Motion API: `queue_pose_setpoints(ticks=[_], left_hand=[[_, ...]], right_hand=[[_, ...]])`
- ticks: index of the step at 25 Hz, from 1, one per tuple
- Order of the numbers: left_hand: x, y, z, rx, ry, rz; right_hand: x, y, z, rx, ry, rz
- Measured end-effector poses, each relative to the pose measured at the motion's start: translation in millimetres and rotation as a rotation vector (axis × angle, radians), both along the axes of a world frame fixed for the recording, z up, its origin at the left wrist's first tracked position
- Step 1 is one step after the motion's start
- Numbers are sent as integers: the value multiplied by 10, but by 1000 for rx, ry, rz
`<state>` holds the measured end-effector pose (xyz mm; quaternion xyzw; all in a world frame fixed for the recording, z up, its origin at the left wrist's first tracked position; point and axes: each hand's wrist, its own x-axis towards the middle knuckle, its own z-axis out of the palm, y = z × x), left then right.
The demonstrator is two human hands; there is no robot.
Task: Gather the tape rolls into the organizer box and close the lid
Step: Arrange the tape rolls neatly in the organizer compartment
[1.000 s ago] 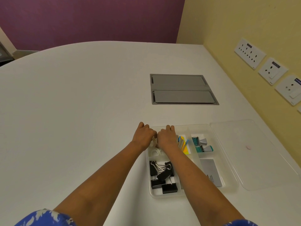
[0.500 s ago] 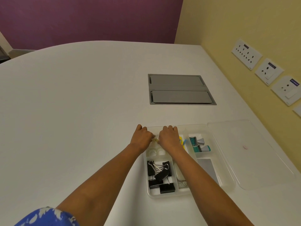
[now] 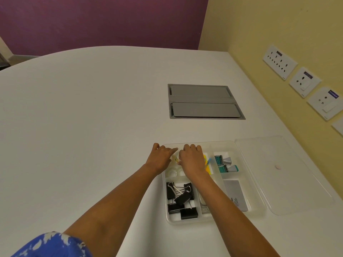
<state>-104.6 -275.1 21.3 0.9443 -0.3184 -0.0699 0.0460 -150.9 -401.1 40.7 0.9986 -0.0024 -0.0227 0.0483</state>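
In the head view, the left hand [image 3: 160, 158] and right hand [image 3: 191, 158] met over the upper-left compartment of the organizer box [image 3: 259, 204], fingers curled on a small tape roll [image 3: 176, 158]; more tape rolls [image 3: 174, 172] lay below them. The lid [image 3: 289, 175] lay open at right on the bench [image 3: 83, 127]. The pale, slippery roll could slip from the fingertips into the binder clips [image 3: 181, 199].

Bare white table [image 3: 83, 127] lies open left and far; the clear plastic organizer box [image 3: 259, 204] and its open transparent lid [image 3: 297, 173] crowd the right.
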Motion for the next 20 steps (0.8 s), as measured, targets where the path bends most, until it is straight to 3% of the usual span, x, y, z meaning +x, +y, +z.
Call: queue_pose_setpoints(ticks=[5,12,20], left_hand=[[-3,-3,-6,36,-5,30],[9,-63,-7,177,12,-4],[-59,-139,-20,327,-92,-24]], right_hand=[[-35,21,21,10,-45,-13],[-59,41,-29,-61,48,-6],[-8,3,-38,-41,73,-15]])
